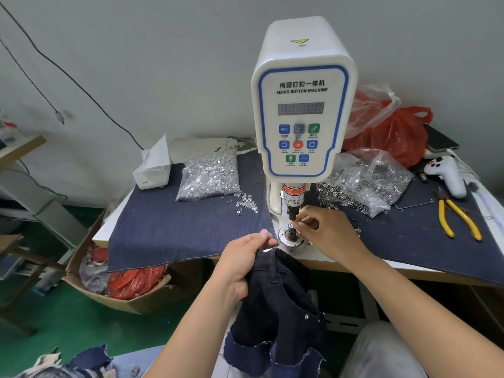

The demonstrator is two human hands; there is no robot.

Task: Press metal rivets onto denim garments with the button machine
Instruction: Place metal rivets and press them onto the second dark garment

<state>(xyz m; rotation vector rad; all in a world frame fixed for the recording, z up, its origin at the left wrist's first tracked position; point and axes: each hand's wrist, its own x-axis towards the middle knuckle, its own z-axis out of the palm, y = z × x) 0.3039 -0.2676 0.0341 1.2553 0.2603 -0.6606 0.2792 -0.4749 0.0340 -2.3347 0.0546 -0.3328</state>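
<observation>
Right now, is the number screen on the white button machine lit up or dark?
Dark. The grey number screen on the white button machine shows only faint unlit digit shapes, no glowing numbers.

White servo button machine (301,105) stands centre-rear on the denim-covered worktable (169,227). Left of it: clear bag of silver rivet tacks (210,177), loose tacks (245,204) just right of that bag, white tissue box (152,167) further left. Right of it: clear bag of metal ring caps (365,181), red plastic bag (398,137) behind, white handheld controller (447,173) and yellow-handled pliers (458,216) far right. Right hand (330,230) at the lower die (291,236) under the press head; left hand (245,263) holds the dark denim garment (281,309) at the table's front edge. Cardboard box (122,293) on the floor, lower left.
</observation>
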